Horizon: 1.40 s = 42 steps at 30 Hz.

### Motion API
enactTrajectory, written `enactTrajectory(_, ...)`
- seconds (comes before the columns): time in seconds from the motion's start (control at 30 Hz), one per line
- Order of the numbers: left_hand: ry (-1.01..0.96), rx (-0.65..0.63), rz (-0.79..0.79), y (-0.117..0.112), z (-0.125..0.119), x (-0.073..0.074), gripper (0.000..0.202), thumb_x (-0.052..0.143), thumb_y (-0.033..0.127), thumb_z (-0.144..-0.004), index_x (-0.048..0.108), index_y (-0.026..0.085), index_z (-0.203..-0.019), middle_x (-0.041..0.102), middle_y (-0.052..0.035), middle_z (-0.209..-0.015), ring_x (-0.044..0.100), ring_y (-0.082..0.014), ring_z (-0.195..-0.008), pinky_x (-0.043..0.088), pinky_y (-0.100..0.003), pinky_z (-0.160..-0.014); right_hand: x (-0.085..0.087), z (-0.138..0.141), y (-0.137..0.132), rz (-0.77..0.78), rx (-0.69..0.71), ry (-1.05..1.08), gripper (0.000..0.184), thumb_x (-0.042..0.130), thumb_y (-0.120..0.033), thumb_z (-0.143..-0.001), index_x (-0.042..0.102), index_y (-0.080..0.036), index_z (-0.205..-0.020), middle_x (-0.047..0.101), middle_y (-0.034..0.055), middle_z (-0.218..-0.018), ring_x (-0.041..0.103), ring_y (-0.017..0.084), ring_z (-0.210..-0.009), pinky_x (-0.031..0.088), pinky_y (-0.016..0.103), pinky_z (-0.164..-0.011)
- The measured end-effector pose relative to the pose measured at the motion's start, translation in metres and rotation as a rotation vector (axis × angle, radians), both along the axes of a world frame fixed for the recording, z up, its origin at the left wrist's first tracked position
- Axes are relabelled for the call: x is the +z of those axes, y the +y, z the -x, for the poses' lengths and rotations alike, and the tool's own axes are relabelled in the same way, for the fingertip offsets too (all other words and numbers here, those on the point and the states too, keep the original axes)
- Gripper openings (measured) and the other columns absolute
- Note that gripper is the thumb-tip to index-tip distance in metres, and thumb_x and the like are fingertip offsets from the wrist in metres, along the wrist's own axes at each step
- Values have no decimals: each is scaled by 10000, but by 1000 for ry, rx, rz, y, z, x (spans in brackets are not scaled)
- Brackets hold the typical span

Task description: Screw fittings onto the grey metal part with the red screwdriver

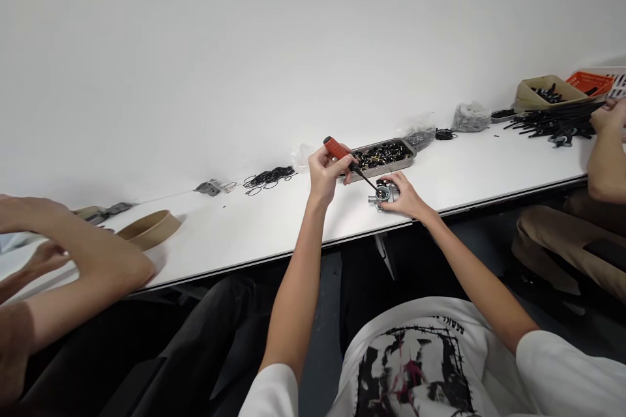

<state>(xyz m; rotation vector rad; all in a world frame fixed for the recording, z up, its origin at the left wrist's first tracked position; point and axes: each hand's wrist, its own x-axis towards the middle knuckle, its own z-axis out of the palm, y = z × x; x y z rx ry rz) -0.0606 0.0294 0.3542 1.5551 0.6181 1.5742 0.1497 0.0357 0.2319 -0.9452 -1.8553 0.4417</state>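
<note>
My left hand (327, 171) is closed around the red handle of a screwdriver (337, 147). Its dark shaft slants down to the right, and the tip meets a small silver metal part (384, 193) on the table. That part, which looks like a carburetor body with a round opening, is gripped by my right hand (403, 195), fingers over its top and right side. Just behind both hands lies a metal tray (413, 155) full of small black and brass-coloured pieces. What exactly the tip touches inside the part is too small to make out.
Black rubber rings (271, 176) lie left on the white table (264, 228). Clear bags (470, 117) stand along the wall. At the right are black tubes (552, 120), a beige bin (525, 96) and an orange basket (589, 83). Co-workers' arms (98, 254) flank me; a tan tray (151, 229) sits left.
</note>
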Motion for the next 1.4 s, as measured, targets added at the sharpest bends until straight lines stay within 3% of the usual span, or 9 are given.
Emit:
enactTrajectory(0.2,-26,15,62,3,-1,-3,241,829,246,-685,653,149,-817,683,-64,-708,485,-93,-409,353,-249,-364,-1,0,1,-1,3,1,628,807,-319,-721,622,-231,-1314,526,69,-1233,569,234,-1175,489,391,-1074)
enactTrajectory(0.5,46,36,-42,10,1,-10,249,795,311,-697,639,169,-830,697,-33,-685,494,-90,-401,385,-242,-360,1,-1,0,7,18,13,612,799,-315,-717,617,-229,-1296,520,72,-1217,570,237,-1163,508,405,-1062)
enactTrajectory(1.4,121,25,-86,13,-3,-8,263,806,337,-711,633,192,-844,702,-10,-696,505,-86,-371,378,-240,-340,0,0,0,3,25,32,609,799,-315,-712,618,-222,-1286,517,76,-1225,570,249,-1189,484,434,-1104)
